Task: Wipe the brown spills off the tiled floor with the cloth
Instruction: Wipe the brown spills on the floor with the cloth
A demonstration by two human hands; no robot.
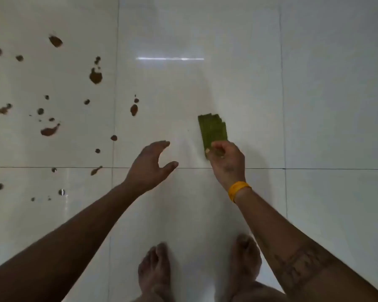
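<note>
spills lie left of the cloth, pinched in the right hand; left hand, spread empty, sits nearer.

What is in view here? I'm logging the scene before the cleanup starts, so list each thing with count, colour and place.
cloth: one, green, folded, pinched at its near end by the right hand, right of centre.
brown spills: many, too scattered to count exactly, brown, spread over the left tiles; the nearest to the cloth is a blot just left of centre.
tiled floor: large glossy white tiles with thin dark joints, filling the view; a light reflection shows near top centre.
wristband: one, yellow, on the right wrist.
left hand: open, empty, held out left of the cloth.
right hand: closed on the cloth.
feet: two, bare, bottom centre.
</note>
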